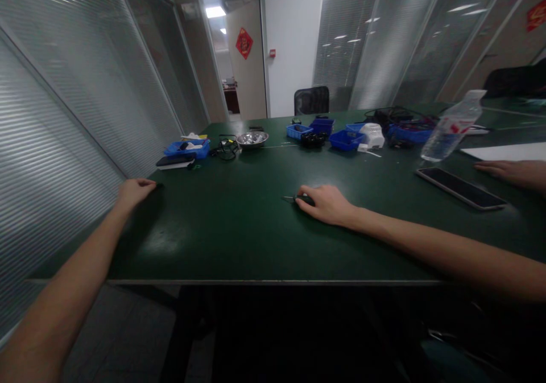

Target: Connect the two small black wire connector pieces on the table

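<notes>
The person's right hand (326, 204) is lying on the dark green table (239, 241), curled loosely over a small black object (303, 200) with a thin pale tip pointing away from the fingers. The fingers are bending around it and seem to be closing on it, though the palm is hiding how firm the hold is. This small black object is sitting near the middle of the table, well in front of the round shiny metal bowl (252, 138).

The left hand (135, 191) is resting at the table's left edge, well apart from the bowl and nearer the person than it; it is curled into a soft fist, and whether anything is inside it cannot be told.

Judging by this, the step in hand is the picking up of the small object. The next move is likely calling for a firmer pinch and a clean lift off the surface, with care for the thin tip.

To the right of the bowl, blue plastic trays (346, 138) are standing in a loose row, and farther right a clear plastic water bottle (452, 126) is standing tilted, with a black flat phone (460, 188) lying nearer the person than the bottle. Another person's hand (509, 171) is resting just beyond the phone.
</notes>
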`<state>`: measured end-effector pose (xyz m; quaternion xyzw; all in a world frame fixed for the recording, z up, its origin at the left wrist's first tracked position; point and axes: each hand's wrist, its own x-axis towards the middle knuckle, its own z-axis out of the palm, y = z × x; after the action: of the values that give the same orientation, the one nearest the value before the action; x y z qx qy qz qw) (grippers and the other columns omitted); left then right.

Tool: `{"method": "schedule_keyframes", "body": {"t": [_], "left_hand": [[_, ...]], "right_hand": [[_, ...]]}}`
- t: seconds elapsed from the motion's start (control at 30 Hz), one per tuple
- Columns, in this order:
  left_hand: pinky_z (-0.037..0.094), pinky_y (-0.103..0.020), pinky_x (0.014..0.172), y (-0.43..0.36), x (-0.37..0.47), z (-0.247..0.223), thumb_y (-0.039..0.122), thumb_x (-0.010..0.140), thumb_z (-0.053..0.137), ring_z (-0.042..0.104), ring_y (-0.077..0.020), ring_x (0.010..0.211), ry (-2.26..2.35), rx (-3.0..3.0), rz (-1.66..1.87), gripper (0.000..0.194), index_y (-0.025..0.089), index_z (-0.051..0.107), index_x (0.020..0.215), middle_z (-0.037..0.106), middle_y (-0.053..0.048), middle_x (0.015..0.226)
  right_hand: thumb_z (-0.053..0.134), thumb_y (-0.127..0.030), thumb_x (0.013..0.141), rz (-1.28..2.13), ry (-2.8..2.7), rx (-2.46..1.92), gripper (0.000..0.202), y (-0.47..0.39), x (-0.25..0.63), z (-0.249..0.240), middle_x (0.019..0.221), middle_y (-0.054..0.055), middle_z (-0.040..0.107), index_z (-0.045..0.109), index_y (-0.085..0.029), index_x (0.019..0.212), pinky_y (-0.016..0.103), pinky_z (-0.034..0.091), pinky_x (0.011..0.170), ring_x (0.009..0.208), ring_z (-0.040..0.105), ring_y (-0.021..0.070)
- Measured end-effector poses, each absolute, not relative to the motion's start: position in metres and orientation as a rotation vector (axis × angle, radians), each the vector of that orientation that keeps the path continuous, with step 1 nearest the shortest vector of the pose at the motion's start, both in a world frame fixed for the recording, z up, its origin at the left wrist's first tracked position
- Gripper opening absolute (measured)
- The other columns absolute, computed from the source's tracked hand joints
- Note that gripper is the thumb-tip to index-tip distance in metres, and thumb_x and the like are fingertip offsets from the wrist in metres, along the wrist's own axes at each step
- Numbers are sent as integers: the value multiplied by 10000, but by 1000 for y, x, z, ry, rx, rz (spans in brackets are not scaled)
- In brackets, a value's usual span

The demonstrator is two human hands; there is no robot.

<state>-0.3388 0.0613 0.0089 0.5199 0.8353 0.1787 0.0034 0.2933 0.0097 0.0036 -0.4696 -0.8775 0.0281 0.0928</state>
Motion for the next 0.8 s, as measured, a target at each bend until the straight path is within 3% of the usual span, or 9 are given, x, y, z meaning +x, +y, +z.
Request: {"method": "schedule_keyframes", "body": {"t": [0.43, 0.8], "left_hand": [[507, -309, 860, 66, -348, 5, 460, 1001, 607, 684, -242, 943, 2554, 1731, 481, 450, 157, 780, 1284, 783, -107, 1132], [522, -328, 879, 68, -350, 3, 432, 1010, 618, 697, -249, 960, 2543, 1687, 543, 431, 144, 788, 1282, 779, -126, 1194]], "right_hand": [[447, -550, 1082, 43, -2595, -1383, 426, 11, 294, 1, 801, 51, 712, 657, -221, 1252, 298, 345, 622, 663, 610, 196], [435, -547, 1078, 36, -2603, -1384, 434, 12, 294, 2, 805, 55, 715, 666, -220, 1245, 309, 346, 625, 664, 613, 202]]}}
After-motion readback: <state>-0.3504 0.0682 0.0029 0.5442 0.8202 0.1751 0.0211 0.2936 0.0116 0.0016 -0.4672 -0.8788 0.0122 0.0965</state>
